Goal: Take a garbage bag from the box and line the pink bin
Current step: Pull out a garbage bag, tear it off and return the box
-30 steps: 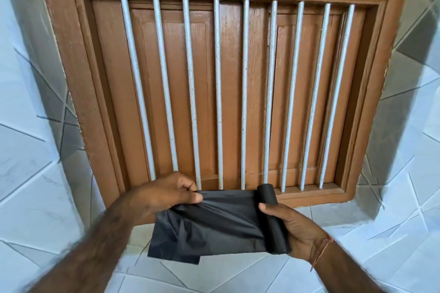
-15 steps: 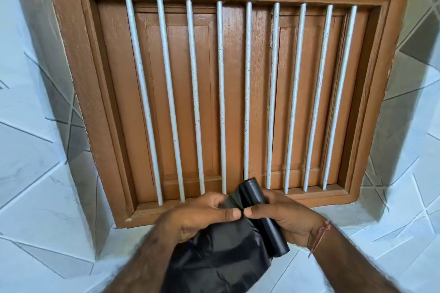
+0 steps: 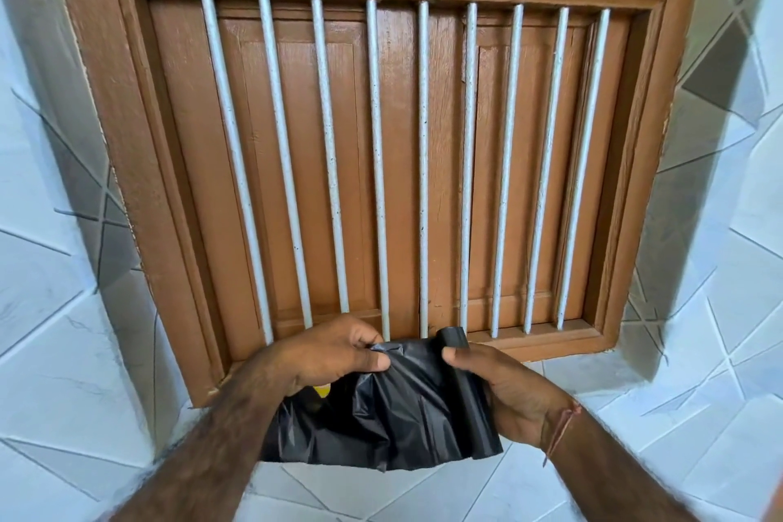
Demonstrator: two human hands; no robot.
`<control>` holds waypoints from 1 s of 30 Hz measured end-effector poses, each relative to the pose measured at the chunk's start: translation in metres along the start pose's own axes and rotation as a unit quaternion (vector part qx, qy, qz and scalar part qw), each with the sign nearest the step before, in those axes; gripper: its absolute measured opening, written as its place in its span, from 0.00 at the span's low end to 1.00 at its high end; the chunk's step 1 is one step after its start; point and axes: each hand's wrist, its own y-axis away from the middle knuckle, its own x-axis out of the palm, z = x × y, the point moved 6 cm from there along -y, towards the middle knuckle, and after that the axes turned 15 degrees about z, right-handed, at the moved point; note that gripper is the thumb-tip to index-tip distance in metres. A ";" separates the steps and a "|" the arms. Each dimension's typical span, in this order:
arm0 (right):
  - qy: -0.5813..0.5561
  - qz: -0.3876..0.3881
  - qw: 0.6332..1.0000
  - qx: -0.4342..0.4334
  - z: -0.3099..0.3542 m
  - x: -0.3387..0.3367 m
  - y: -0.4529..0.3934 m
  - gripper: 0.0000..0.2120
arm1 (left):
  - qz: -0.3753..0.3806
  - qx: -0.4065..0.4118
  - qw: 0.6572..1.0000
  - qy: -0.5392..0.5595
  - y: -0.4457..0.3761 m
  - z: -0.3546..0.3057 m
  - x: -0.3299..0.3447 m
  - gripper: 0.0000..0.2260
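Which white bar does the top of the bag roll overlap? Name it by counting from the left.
The sixth bar from the left. The top of the roll, held in the right hand, covers its foot; the other eight bars' lower ends are clear of the roll.

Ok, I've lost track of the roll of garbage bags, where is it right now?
In the head view, the roll is low and right of centre, gripped in the right hand, below the barred wooden window.

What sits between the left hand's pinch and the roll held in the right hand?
In the head view, only crumpled black bag film spans from the left hand to the roll in the right hand.
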 end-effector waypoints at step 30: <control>0.113 -0.112 0.985 -0.071 0.024 -0.001 0.005 0.10 | -0.086 0.044 0.995 0.037 -0.020 0.011 0.025 0.16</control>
